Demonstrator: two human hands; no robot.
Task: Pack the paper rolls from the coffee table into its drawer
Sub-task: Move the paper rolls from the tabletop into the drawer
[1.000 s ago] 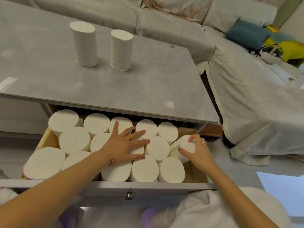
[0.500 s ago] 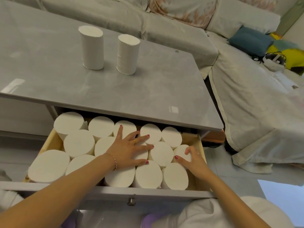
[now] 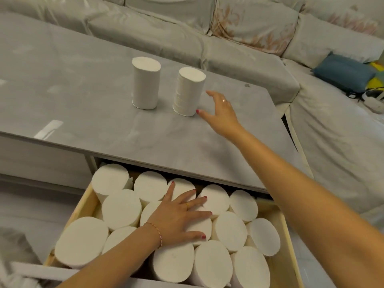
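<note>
Now the right hand [image 3: 221, 112], fingers spread, nears 1 of 2 upright rolls [image 3: 188, 91] on the tabletop [image 3: 83, 113]; the left hand [image 3: 178, 217] lies flat, grasping nothing, on rolls in the drawer [image 3: 81, 206].

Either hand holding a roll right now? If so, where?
Neither. Right hand is open beside the nearer tabletop roll, not closed on it. Left hand lies flat on the drawer rolls.

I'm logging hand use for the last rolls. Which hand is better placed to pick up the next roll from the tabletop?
Right. The right hand is open beside the nearer roll on the coffee table, while the left hand lies flat on the rolls in the drawer.
</note>
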